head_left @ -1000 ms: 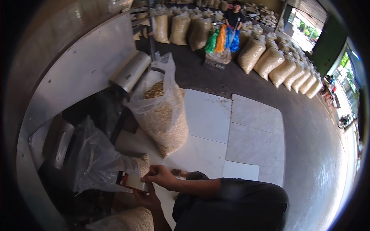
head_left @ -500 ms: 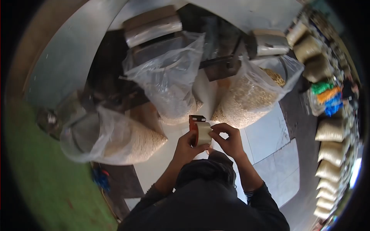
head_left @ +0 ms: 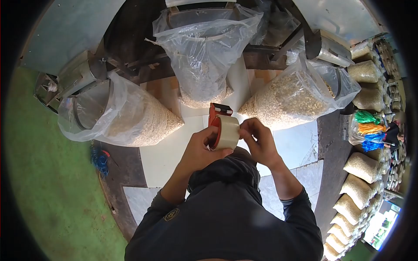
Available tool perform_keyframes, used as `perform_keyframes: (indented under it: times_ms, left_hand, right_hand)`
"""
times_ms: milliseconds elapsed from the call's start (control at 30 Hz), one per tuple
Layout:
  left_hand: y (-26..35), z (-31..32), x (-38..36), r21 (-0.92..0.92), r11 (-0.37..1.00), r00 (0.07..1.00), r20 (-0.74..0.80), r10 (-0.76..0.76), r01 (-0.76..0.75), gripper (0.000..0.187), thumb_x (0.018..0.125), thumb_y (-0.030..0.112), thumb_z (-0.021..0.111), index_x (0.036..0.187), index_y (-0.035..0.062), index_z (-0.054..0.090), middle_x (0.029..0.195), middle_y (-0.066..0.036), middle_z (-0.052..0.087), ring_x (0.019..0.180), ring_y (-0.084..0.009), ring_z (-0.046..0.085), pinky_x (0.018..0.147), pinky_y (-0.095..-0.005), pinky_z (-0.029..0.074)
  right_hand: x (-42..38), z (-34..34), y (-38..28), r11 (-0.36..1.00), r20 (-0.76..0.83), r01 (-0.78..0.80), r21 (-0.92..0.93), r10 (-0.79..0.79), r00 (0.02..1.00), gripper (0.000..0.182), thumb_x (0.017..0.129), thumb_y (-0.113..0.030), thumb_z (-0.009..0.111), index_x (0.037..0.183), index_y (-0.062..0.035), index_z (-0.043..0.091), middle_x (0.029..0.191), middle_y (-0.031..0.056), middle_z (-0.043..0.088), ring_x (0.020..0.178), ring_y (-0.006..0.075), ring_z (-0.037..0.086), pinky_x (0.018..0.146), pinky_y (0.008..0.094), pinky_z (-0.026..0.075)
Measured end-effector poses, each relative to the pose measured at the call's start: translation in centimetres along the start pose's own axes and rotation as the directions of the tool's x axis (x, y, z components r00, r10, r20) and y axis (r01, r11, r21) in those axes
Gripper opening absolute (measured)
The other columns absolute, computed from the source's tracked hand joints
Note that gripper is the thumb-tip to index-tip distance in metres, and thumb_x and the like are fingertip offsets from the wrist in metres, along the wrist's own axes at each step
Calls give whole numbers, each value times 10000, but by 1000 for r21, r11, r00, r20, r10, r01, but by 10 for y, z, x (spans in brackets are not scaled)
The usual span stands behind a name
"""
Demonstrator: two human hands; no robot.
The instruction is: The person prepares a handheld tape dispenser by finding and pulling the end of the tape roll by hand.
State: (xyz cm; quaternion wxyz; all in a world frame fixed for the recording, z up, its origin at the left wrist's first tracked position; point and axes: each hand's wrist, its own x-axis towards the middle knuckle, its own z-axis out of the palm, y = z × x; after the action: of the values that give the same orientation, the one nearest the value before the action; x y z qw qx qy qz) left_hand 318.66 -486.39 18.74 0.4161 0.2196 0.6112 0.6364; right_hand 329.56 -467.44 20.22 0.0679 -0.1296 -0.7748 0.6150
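My left hand (head_left: pixel 200 145) is wrapped round a red tape dispenser (head_left: pixel 214 114) fitted with a wide roll of pale packing tape (head_left: pixel 227 134). Its thumb lies along the lower edge of the roll. Curled fingers of my right hand (head_left: pixel 260 141) pinch at the roll's right edge; whether a loose tape end is between the fingertips is too small to tell. Beyond the dispenser hangs a clear plastic bag (head_left: pixel 202 65) with pale, grainy contents at its bottom. Similar, fuller bags stand to the left (head_left: pixel 141 117) and right (head_left: pixel 287 98).
The bag mouths sit around metal chutes (head_left: pixel 82 74) on a dark frame. Pale floor tiles (head_left: pixel 163 163) lie below, with green floor (head_left: pixel 56 187) at left. Rows of filled bags (head_left: pixel 348 209) line the right side, near green, orange and blue bundles (head_left: pixel 370 129). Blue strands (head_left: pixel 99 161) lie at left.
The camera view has tilted, so the bags appear higher and more of my torso shows. My left hand still holds the dispenser; my right fingers have drawn closer together at the roll's edge.
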Motion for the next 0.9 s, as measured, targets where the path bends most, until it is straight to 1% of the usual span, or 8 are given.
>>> perform_keyframes:
  times_ms: [100, 167, 333, 467, 633, 700, 767, 900]
  left_hand:
    - [3, -4, -4, -63, 998, 999, 37, 32, -29, 472, 751, 90, 856, 1143, -31, 623, 1000, -94, 702, 922, -145, 682, 838, -303, 547]
    - [12, -2, -6, -63, 998, 1000, 6, -12, 13, 450, 762, 121, 854, 1126, -15, 627, 944, -55, 686, 878, -107, 644, 789, -274, 522]
    - [6, -3, -2, -37, 999, 1000, -4, -5, 5, 453, 744, 129, 859, 1111, -15, 635, 935, -51, 684, 861, -98, 636, 767, -258, 514]
    - [16, 1, 5, 26, 1000, 1000, -3, 15, -15, 406, 718, 151, 863, 1032, -11, 662, 854, -39, 678, 778, -75, 620, 704, -233, 502]
    - [17, 2, 10, 218, 973, 985, -132, 113, -82, 324, 683, 209, 876, 859, 6, 694, 657, 9, 628, 608, -38, 560, 575, -220, 467]
    - [19, 3, 12, 183, 974, 972, -165, 165, -134, 316, 675, 211, 875, 839, 9, 696, 650, 6, 630, 593, -33, 548, 559, -212, 453]
    - [18, -1, 11, 221, 963, 971, -147, 191, -155, 332, 678, 213, 884, 847, 1, 694, 687, -16, 658, 622, -42, 573, 575, -212, 465]
    - [16, -8, 8, 306, 939, 973, -115, 198, -155, 341, 672, 198, 896, 854, -7, 693, 732, -42, 691, 650, -51, 601, 591, -213, 476]
  right_hand:
    - [11, -6, 1, 984, -49, -59, 168, 69, 996, 130, 961, -56, 636, 1025, 44, 584, 882, 75, 670, 764, 129, 629, 723, 300, 514]
    - [17, -14, 0, 998, -9, 0, 55, 0, 1000, 86, 966, -23, 616, 1024, 29, 579, 923, 60, 647, 867, 117, 622, 785, 293, 526]
    - [19, -23, -34, 934, 139, 311, -175, -289, 947, 443, 778, -30, 783, 1206, -39, 670, 1239, 141, 640, 828, 193, 651, 738, 293, 519]
    - [21, -20, -37, 956, 152, 238, -170, -213, 965, 469, 750, -31, 794, 1205, -39, 675, 1154, 114, 676, 724, 134, 638, 643, 257, 512]
    - [29, -26, -38, 997, 283, -70, -33, 76, 956, 504, 738, -16, 763, 1231, -73, 676, 1042, 91, 696, 634, 82, 585, 569, 245, 488]
    - [30, -22, -29, 996, 293, -90, 21, 79, 953, 503, 722, -7, 765, 1215, -71, 686, 1063, 86, 699, 637, 68, 573, 575, 228, 485]
    - [32, -18, -19, 982, 246, 16, 188, -63, 967, 479, 714, 5, 767, 1184, -60, 700, 1111, 87, 696, 652, 63, 575, 588, 224, 489]
    - [31, -17, -27, 975, 240, 32, 222, -86, 967, 456, 709, 21, 757, 1157, -49, 710, 1165, 84, 688, 673, 57, 577, 602, 219, 492]
